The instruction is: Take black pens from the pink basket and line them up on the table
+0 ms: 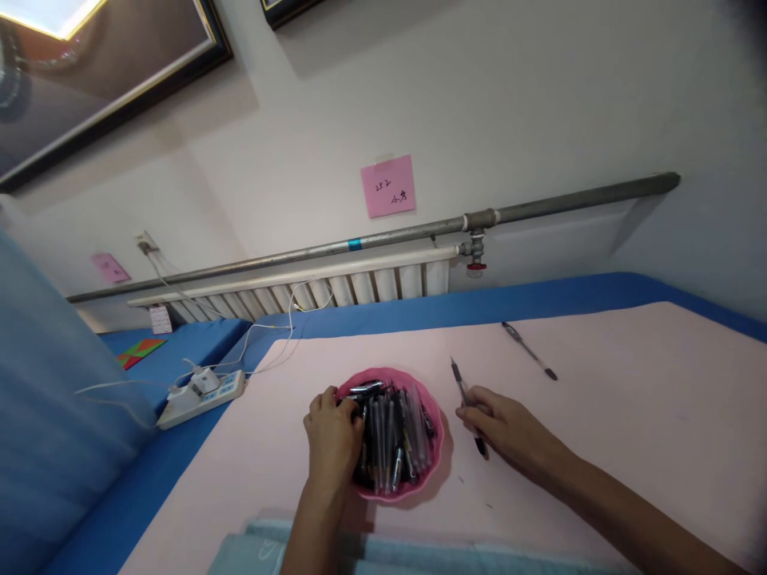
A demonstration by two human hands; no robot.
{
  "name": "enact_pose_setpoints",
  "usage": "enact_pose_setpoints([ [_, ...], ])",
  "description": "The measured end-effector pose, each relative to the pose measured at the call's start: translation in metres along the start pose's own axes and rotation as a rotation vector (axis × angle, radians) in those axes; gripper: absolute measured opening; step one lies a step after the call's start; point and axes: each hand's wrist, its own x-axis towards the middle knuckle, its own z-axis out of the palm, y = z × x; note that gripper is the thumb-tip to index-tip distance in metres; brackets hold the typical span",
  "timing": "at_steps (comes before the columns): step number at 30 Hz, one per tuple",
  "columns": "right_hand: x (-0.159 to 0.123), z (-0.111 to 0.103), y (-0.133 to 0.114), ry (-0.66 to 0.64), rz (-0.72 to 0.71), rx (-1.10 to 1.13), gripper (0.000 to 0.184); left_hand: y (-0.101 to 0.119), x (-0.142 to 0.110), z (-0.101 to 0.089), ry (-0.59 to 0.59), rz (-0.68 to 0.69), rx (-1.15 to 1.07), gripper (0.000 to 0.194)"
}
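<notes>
A pink scalloped basin [442,435] stands on the pale pink table cover, filled with several black and clear pens and plastic pen parts [389,439]. My left hand [333,435] is closed over the basin's left rim, its thumb on the inner side beside the pens and its fingers on the outer side. Right of the basin, my right hand [494,415] pinches a clear-barrelled gel pen [459,379]; the bare tip points up and away, and the black end is toward me. Another black-and-clear pen [530,351] lies on the cover beyond my right hand.
A white power strip [204,399] with plugs and cables sits at the left on the blue surface. Folded light-blue cloth [395,555] lies along the near edge. At the back are a radiator [353,287], a pipe [413,233] and a red-handled valve [476,266].
</notes>
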Motion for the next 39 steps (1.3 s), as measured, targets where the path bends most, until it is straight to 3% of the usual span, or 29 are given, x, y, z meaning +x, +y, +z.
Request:
enact_pose_setpoints([
  [5, 0.000, 0.001, -0.001, 0.004, -0.006, 0.027, 0.022, -0.002, 0.001, -0.001, 0.067, 0.017, -0.117, 0.019],
  [7, -0.001, 0.002, -0.002, 0.013, -0.013, 0.029, 0.021, -0.001, -0.002, -0.006, 0.173, 0.041, -0.264, 0.016],
  [9, -0.003, 0.002, -0.006, 0.011, -0.056, -0.008, 0.019, 0.002, -0.006, -0.011, 0.197, 0.059, -0.518, 0.014],
  [13, -0.013, 0.004, -0.019, -0.052, -0.370, -0.252, 0.017, 0.008, -0.015, -0.019, -0.028, 0.064, -1.074, 0.012],
  [15, -0.017, 0.006, -0.023, -0.078, -0.508, -0.418, 0.021, 0.011, -0.017, -0.022, -0.121, 0.071, -1.243, 0.013],
  [17, -0.020, 0.007, -0.025, -0.092, -0.544, -0.563, 0.024, 0.013, -0.019, -0.025, -0.203, 0.054, -1.334, 0.017],
  [22, -0.022, 0.009, -0.023, -0.088, -0.532, -0.737, 0.025, 0.013, -0.020, -0.030, -0.301, -0.012, -1.393, 0.024],
  [32, -0.022, 0.009, -0.019, -0.044, -0.585, -0.848, 0.024, 0.011, -0.021, -0.026, -0.303, 0.066, -1.264, 0.021],
  [39, -0.022, 0.009, -0.018, -0.014, -0.614, -0.853, 0.025, 0.010, -0.020, -0.027, -0.306, 0.027, -1.288, 0.019],
])
